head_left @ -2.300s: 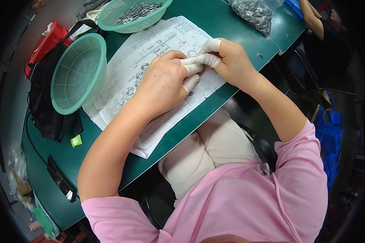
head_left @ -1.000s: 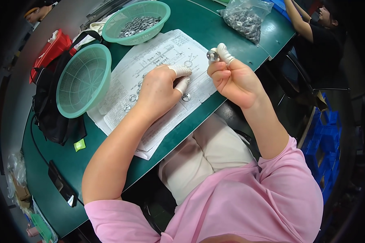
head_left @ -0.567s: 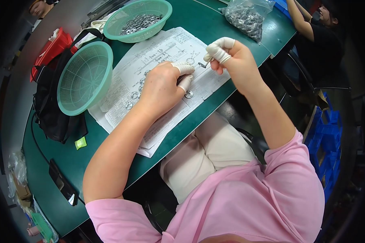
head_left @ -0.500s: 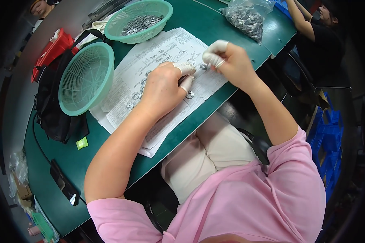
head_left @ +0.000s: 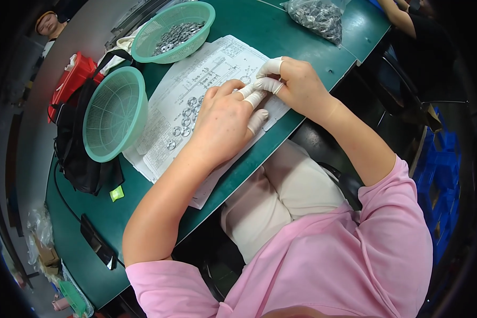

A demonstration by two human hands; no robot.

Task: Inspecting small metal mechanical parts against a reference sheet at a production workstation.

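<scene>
My left hand (head_left: 222,119), with white finger cots, lies palm down over a printed drawing sheet (head_left: 167,106). Its fingers stretch toward the right and its thumb stands apart from them. Thumb and forefinger of my right hand (head_left: 299,85), also in white cots, are pinched together against the left fingertips. Whatever they hold is hidden. Several small round metal rings (head_left: 186,121) lie in rows on the sheet, left of my left hand, which partly covers them.
Beyond the sheet stands a green basket (head_left: 143,49) of metal rings. An empty green basket (head_left: 114,114) leans on a black bag (head_left: 71,153). At the back are a red bin (head_left: 71,79) and a clear bag of metal parts (head_left: 317,21). Another person's arm (head_left: 397,18) shows at upper right.
My right hand has moved left to meet the left fingertips; the ring seen by its fingertips is now out of sight. My left hand has shifted right, uncovering more rings. The view has shifted slightly.
</scene>
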